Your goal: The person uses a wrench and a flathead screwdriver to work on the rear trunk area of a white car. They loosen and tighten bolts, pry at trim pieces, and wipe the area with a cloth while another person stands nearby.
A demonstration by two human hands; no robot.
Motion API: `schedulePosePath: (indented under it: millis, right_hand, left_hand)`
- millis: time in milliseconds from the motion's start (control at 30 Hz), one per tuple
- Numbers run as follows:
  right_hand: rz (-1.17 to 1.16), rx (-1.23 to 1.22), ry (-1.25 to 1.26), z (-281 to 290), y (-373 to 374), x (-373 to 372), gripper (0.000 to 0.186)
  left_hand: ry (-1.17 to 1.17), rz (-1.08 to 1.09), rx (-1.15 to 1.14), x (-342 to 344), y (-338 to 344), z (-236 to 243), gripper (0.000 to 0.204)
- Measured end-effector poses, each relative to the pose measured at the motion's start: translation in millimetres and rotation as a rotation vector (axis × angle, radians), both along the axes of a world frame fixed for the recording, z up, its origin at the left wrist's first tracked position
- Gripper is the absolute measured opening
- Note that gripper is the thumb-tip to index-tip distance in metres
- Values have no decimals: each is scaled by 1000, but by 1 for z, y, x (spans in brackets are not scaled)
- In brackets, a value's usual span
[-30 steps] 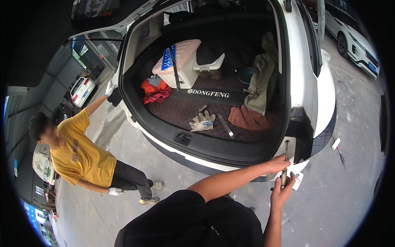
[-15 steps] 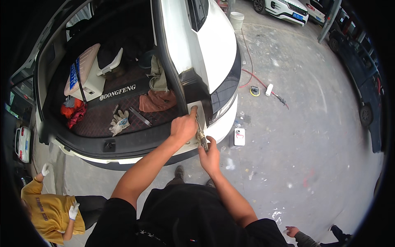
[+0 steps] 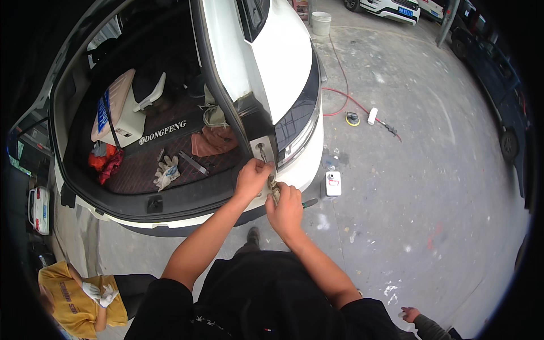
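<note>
In front of me is the right rear corner of a white car, beside its tail light. My left hand is closed with its fingertips round the thin shaft of a metal tool, which looks like a ratchet with an extension. The shaft's far end meets a round recess in the pale panel next to the light. My right hand closes round the tool's thicker near end. A green-and-black end sticks out right of that hand; whether it belongs to the tool I cannot tell.
In the open trunk lie a work glove, a metal bar, a brown cloth and a pale box. A white can, sander and red hose are on the floor. A gloved person stands at left.
My left hand has drawn down and back along the shaft, uncovering its far end. The right hand is wrapped further round the tool. A green-and-black end now shows beside it.
</note>
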State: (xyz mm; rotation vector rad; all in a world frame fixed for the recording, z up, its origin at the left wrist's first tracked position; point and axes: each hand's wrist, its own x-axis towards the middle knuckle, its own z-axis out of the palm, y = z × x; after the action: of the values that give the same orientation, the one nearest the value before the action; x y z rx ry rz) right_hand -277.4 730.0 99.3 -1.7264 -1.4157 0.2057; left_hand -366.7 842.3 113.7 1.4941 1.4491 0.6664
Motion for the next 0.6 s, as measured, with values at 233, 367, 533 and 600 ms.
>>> schedulePosePath:
  millis: [233,367,533,600]
  right_hand:
    - [65,-15,164,4,-6,-5,44]
    - [97,-160,308,-1,-1,-1,44]
    - [57,-51,264,-4,-3,1,40]
    - [66,-80,290,-1,-5,2,39]
  left_hand:
    - [-485,-86,-412,-11,2,-10,20]
    - [-596,-129,-453,-11,1,-16,21]
    - [-698,-31,-444,-10,7,-19,18]
    - [-707,27,-423,-8,8,-20,18]
